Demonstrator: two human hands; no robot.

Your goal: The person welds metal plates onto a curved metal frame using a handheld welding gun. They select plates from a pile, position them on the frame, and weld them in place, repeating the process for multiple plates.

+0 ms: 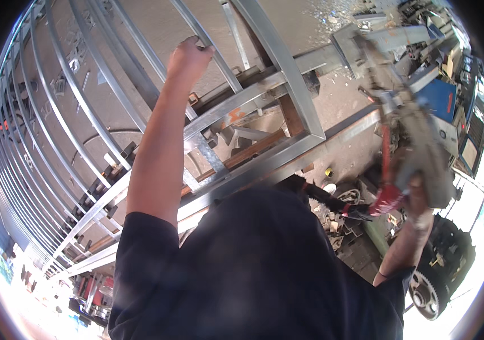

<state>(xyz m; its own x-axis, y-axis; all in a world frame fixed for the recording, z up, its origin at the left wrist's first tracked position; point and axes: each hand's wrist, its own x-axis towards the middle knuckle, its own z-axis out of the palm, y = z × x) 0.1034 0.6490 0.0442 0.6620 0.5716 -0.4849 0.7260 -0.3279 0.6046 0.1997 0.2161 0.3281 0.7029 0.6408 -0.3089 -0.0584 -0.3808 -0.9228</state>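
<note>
Left hand (190, 61) is curled at a bar (225, 71), grip I cannot tell; right hand (417, 198) holds a blurred tool (414, 124).

The brownish floor (293, 25) stretches beneath the left hand's fingers (203, 54). Pale scraps (75, 56) lie on it to their left, a small yellow object (329, 171) to their right.

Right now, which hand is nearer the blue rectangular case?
Right. The right hand, on a long, blurred grey tool, is below the blue case in the picture; the left hand is far to its left, at a silver metal bar.
</note>
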